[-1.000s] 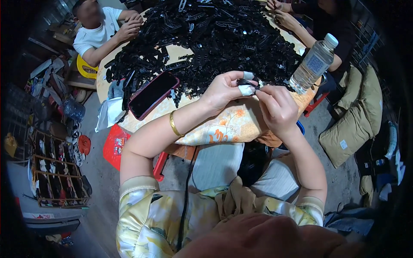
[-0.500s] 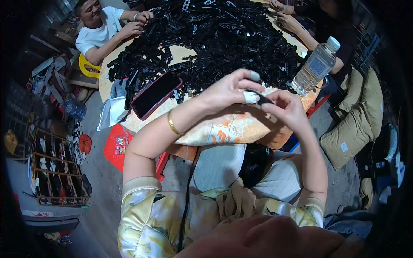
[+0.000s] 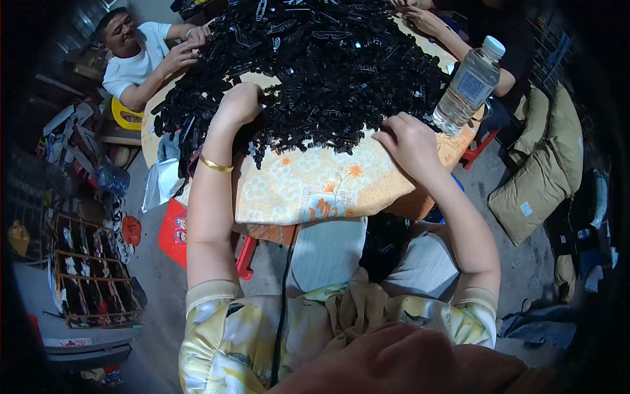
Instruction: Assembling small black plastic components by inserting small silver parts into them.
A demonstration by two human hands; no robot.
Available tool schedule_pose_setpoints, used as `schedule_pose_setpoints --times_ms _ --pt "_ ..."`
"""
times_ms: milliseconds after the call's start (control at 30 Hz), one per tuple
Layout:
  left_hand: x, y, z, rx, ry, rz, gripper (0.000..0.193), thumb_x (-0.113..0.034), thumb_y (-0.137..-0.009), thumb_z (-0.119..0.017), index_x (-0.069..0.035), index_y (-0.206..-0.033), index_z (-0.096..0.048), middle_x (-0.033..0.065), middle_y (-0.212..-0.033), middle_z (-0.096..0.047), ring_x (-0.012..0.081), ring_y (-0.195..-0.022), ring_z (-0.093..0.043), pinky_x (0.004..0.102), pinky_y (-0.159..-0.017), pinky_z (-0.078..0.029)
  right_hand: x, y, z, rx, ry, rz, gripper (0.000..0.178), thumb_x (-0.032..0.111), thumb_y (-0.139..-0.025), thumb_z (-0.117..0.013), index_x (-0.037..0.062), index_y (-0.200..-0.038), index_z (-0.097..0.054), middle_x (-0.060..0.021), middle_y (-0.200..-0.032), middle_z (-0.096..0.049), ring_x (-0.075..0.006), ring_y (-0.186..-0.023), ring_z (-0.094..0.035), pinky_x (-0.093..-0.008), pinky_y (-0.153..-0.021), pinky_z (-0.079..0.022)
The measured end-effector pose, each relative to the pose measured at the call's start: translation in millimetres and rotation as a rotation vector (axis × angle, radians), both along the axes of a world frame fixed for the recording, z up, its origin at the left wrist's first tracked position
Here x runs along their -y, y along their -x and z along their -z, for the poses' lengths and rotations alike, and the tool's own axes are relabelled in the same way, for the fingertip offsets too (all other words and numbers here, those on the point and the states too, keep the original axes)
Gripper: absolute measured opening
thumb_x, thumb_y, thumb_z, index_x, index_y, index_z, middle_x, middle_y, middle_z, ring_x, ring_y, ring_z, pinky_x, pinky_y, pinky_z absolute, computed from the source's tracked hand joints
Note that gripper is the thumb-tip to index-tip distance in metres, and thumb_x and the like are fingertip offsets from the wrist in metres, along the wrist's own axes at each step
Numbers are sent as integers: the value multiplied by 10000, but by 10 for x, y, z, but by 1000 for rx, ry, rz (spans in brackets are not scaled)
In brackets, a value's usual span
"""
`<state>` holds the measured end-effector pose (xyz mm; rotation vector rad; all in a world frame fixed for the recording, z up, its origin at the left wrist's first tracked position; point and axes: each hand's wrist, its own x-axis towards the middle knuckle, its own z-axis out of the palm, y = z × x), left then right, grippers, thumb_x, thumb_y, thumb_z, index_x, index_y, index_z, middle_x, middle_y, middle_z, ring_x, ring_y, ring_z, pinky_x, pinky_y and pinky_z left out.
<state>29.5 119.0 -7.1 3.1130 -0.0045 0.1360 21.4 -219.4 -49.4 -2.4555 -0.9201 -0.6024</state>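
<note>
A large heap of small black plastic parts point(image 3: 328, 79) covers most of the table. My left hand point(image 3: 240, 105) is at the heap's near left part, wrist bent, its fingers curled down and mostly hidden. Whatever they may grip cannot be seen. A gold bangle point(image 3: 215, 165) circles that wrist. My right hand point(image 3: 412, 143) rests at the heap's near right edge, fingers bent and thumb apart from them. No part shows in it.
A floral tablecloth point(image 3: 275, 190) covers the table's near side. A clear plastic bottle point(image 3: 467, 88) stands right of my right hand. Across at the left sits a person in a white shirt point(image 3: 134, 62); another person's forearm point(image 3: 443, 33) reaches in at the far right. Tan sacks point(image 3: 541, 177) lie at the right.
My hands have moved apart: the left to the left over the heap, the right down to its edge. The black part between them is no longer visible. My left forearm now hides the phone.
</note>
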Motion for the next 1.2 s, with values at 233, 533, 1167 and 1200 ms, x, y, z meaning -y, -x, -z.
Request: schedule_pose_setpoints --times_ms 233,533,1167,1200 --pt "185 141 -155 442 369 -11 210 -79 -774 -614 36 -948 -594 118 -744 -622 169 -660 -593 287 -623 -481 18 11 40 101 52 72 143 152 -771 -627 24 -777 -563 -115 -755 -582 -295 -708 -583 -390 -615 -469" --pt "1398 506 72 -350 1870 386 313 8 -770 -601 -9 -1058 -481 135 -978 -603 217 -936 -615 335 -846 -517 95 212 -232 -368 -737 -164 178 14 -758 -682 -3 -903 -581 -24 -850 -607 -90 -753 -588 -222 -681 -489" --pt "1547 546 262 -211 1729 193 331 95 -812 -524 44 -1128 -440 142 -971 -604 198 -864 -638 271 -799 -536 -59 114 -145 123 -511 -305 161 -21 -723 -659 4 -881 -638 -89 -850 -650 -180 -777 -621 -273 -682 -490" --pt "1544 560 253 -210 1730 190 331 95 -812 -524 44 -1128 -440 142 -971 -604 198 -864 -638 271 -799 -536 -68 151 -167 146 -473 -358 198 -48 -670 -661 8 -858 -630 -115 -860 -640 -248 -768 -616 -317 -677 -491"
